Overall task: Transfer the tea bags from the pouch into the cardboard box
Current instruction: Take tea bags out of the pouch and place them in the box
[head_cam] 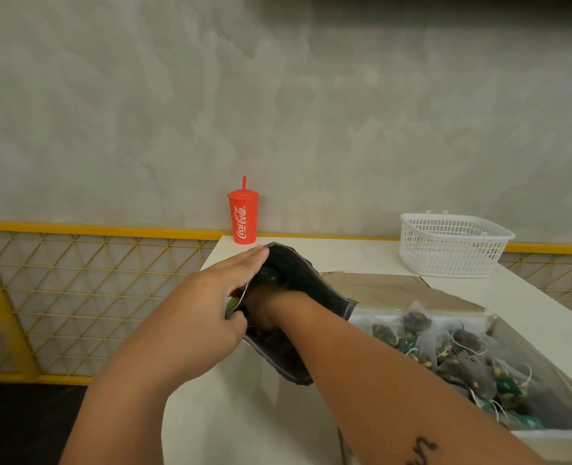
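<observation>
So left hand (207, 297) pinches the pouch (298, 270) rim, right hand (264, 307) sunk inside it, fingers hidden so can't tell its grip, box (395, 290) of tea bags (452, 354) just right.

The left hand (210, 297) holds the dark pouch (298, 273) open, thumb pinching its near rim. The right hand (264, 310) is sunk inside it, fingers hidden, so any grip is unclear. Just beside the pouch, the cardboard box (395, 290) holds heaped tea bags (462, 357) on the white surface (345, 256).
</observation>
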{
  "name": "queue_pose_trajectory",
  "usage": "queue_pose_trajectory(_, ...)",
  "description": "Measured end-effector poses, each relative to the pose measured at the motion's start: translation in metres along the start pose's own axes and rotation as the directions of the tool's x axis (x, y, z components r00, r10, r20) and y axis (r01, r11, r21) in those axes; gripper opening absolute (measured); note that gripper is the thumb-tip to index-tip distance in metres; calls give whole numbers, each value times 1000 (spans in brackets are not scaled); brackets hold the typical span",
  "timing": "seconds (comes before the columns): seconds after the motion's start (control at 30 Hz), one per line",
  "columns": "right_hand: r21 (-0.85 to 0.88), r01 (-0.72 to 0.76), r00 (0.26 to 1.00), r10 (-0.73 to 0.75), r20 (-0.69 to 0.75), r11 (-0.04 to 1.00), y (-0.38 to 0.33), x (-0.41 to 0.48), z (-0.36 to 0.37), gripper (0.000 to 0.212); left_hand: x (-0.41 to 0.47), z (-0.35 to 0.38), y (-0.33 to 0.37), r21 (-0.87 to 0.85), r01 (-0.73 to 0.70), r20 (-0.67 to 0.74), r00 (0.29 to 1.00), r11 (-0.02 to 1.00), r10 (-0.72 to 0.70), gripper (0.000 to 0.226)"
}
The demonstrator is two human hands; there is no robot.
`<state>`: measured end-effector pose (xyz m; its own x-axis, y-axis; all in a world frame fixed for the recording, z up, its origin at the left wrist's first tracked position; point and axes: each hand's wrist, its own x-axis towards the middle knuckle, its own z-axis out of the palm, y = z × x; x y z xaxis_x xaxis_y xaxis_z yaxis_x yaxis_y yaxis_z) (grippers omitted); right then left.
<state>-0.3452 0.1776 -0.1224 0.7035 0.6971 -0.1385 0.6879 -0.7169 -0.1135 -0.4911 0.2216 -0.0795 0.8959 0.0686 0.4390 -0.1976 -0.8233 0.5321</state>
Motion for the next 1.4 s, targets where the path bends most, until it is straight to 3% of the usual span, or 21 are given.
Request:
queue_pose_trajectory(0.1,-60,14,994,-8,111,998,2,4,7,42,0,0,0,11,0,3,1000,1000,-1,80)
queue_pose_trajectory(0.23,-91,14,994,-4,107,996,4,5,11,46,1,1,1,20,-1,4,1000,1000,1,80)
queue_pose_trajectory(0.57,102,105,992,-98,-76,989,-8,-66,-26,24,-2,-5,-2,21,30,-51,998,999,-28,80)
queue_pose_trajectory(0.73,255,190,966,-134,-223,948,1,-114,-42,45,-1,-4,1,1,37,-36,999,999,-37,75)
queue_pose_trajectory(1.1,542,314,852,21,-523,779,59,-192,-65,40,-2,-3,5,25,82,-81,994,996,-80,74)
queue_pose_trajectory(1.4,522,179,792,193,-580,834,116,-222,-64,46,2,5,6,53,79,-99,992,995,-74,75)
